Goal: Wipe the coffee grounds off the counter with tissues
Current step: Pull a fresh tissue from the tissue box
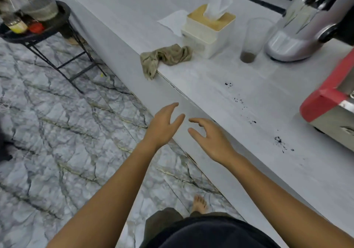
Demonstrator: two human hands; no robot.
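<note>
Both hands are held out in front of the white tabletop, empty. The left hand is spread, its grip wide and nothing in it; the right hand is loosely curled, grip also wide, thumb and forefinger apart. Dark coffee grounds are scattered in small clusters across the tabletop, to the right of the hands and near a red-cornered machine. Farther back, a tissue is seen standing up from a cream tissue box, with a crumpled olive cloth just beside it at the tabletop's edge and an empty glass nearby.
</note>
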